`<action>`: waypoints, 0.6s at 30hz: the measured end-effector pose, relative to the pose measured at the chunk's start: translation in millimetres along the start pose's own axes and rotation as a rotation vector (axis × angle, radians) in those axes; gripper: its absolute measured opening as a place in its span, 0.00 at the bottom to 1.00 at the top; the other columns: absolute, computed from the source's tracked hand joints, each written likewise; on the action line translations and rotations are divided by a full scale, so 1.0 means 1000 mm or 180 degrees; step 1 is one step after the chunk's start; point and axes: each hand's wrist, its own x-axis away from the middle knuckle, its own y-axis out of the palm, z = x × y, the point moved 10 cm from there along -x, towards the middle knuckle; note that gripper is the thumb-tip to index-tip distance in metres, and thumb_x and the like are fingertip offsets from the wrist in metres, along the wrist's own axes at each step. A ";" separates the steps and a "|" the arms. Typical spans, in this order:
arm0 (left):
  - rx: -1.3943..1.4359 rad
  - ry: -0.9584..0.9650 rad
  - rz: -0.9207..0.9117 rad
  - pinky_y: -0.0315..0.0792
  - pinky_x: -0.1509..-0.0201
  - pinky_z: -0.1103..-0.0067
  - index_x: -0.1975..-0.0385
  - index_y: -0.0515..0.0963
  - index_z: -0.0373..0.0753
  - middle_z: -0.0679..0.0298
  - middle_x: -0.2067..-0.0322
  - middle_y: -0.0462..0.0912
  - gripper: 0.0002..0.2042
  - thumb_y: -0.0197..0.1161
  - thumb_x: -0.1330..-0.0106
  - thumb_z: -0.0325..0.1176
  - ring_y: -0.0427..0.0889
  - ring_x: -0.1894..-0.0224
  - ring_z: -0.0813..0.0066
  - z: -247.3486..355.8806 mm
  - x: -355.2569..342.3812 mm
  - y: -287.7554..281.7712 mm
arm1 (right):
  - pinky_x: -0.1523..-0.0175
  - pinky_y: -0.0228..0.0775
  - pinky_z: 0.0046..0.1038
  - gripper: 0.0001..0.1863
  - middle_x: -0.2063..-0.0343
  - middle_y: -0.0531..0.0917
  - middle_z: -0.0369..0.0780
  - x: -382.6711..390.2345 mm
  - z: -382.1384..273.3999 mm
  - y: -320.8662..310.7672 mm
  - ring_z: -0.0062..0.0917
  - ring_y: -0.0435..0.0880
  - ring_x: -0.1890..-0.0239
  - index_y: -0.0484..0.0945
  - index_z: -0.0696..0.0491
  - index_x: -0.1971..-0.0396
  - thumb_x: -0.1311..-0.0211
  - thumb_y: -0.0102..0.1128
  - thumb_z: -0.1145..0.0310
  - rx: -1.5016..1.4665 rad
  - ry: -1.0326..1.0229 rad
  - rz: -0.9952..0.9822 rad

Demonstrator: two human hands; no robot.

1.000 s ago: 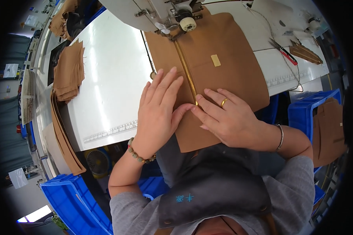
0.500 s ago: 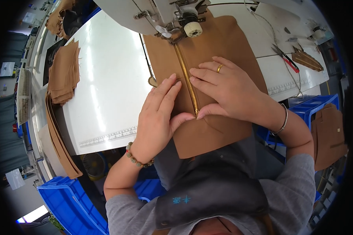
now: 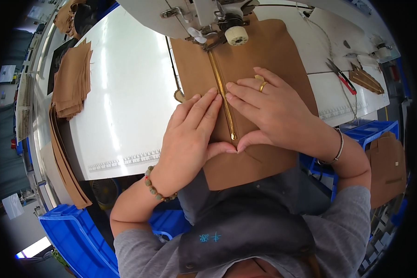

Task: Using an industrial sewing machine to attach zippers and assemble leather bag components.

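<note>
A brown panel of soft material (image 3: 287, 55) lies under the sewing machine head (image 3: 158, 16), with a gold metal zipper (image 3: 220, 78) running down it from the presser foot area toward me. My left hand (image 3: 187, 134) rests open on the panel left of the zipper, fingertips near its teeth. My right hand (image 3: 275, 113) lies open to the right of the zipper, fingers spread on the panel, wearing a gold ring. Both thumb tips meet or nearly meet just below the zipper pull (image 3: 233, 136). A small pale patch shows partly behind my right fingers.
Stacked brown pieces (image 3: 70, 76) and long strips (image 3: 65, 157) lie left on the white table (image 3: 120, 74). Red-handled scissors (image 3: 345, 81), cord and a brown piece (image 3: 366, 78) lie right. Blue bins (image 3: 74, 231) stand below at both sides, the right one holding brown panels (image 3: 387, 171).
The panel and zipper have shifted toward me. My right hand has moved up along the zipper and its fingers have spread; my left hand has moved slightly down and left.
</note>
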 end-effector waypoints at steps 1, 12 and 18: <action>-0.0068 0.0036 -0.0062 0.70 0.31 0.64 0.34 0.73 0.28 0.52 0.33 0.74 0.46 0.74 0.51 0.53 0.75 0.36 0.51 0.001 -0.001 0.001 | 0.27 0.64 0.46 0.46 0.46 0.83 0.44 0.000 0.000 0.000 0.34 0.79 0.40 0.82 0.63 0.48 0.55 0.71 0.36 0.0030 -0.0014 -0.0011; -0.0087 0.0109 0.0009 0.73 0.37 0.67 0.39 0.78 0.30 0.58 0.36 0.78 0.44 0.78 0.56 0.52 0.78 0.46 0.57 -0.002 -0.012 -0.008 | 0.28 0.65 0.47 0.47 0.45 0.83 0.45 -0.004 0.004 0.002 0.35 0.79 0.40 0.81 0.64 0.47 0.55 0.70 0.36 0.0068 -0.0035 -0.0034; -0.0249 0.0148 0.0109 0.73 0.39 0.68 0.40 0.79 0.33 0.61 0.37 0.79 0.44 0.76 0.57 0.57 0.78 0.48 0.60 -0.020 -0.028 -0.010 | 0.27 0.64 0.46 0.48 0.43 0.82 0.44 -0.016 0.021 0.006 0.35 0.79 0.39 0.81 0.62 0.45 0.52 0.68 0.33 0.0207 -0.0022 0.0023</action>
